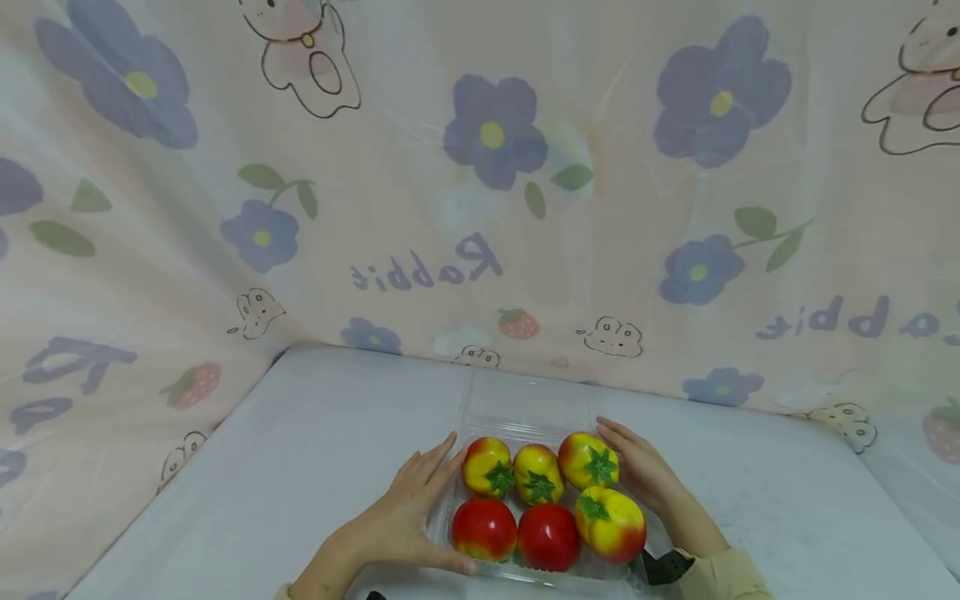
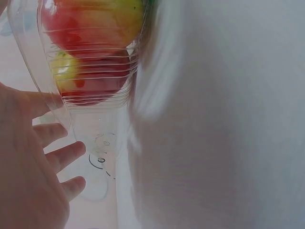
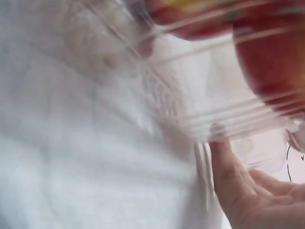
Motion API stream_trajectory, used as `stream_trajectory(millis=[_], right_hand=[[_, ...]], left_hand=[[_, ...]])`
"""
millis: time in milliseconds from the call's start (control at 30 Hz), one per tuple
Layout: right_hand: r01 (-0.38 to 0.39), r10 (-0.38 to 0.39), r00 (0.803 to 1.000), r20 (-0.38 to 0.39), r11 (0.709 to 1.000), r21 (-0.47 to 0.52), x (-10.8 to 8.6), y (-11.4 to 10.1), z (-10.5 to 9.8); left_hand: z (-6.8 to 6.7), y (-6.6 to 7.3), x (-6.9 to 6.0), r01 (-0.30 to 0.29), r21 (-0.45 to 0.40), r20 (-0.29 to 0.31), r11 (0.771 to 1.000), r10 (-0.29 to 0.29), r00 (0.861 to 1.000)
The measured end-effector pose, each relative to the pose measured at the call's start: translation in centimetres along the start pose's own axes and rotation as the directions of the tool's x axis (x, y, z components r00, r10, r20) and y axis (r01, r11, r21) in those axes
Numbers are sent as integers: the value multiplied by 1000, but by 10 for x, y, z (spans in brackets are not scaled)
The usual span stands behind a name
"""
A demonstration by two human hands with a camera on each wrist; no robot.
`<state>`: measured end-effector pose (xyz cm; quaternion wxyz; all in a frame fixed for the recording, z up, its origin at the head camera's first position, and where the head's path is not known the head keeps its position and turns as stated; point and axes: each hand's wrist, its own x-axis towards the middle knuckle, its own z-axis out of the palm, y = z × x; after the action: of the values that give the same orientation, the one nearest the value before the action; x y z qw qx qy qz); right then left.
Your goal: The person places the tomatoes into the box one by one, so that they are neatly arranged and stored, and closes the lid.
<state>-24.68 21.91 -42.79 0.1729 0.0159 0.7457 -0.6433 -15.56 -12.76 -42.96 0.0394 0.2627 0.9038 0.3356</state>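
Note:
A clear plastic box [image 1: 540,571] holds several red-and-yellow tomato-like fruits [image 1: 550,536], some showing green star-shaped tops. Its transparent lid [image 1: 532,400] is folded back behind it. Along the box's left side lies my left hand [image 1: 405,512], fingers extended and spread, thumb reaching to the front left corner. In the left wrist view, fingertips [image 2: 71,155] are by the ribbed wall. My right hand [image 1: 648,475] is at the right side with straight fingers, its thumb hidden in the head view. A fingertip [image 3: 219,133] appears to touch the wall in the right wrist view.
The box stands on a white-covered table [image 1: 300,450], near the front edge of the head view. A patterned curtain [image 1: 420,208] with flowers and rabbits rises behind and at the left. A black strap [image 1: 667,568] circles the right wrist.

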Motion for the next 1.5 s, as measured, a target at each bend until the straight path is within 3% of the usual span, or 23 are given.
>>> stream_trajectory(millis=[800,1500], right_hand=[[3,-5,999,-49,1000,-28,9,-2,-1],[116,-116,993,-14,993,-10,8,-8,-8]], left_hand=[[0,0,1,23,-16,4,1000,-23,1000],[1,-2,2,9,15,-11,1000,-9,1000]])
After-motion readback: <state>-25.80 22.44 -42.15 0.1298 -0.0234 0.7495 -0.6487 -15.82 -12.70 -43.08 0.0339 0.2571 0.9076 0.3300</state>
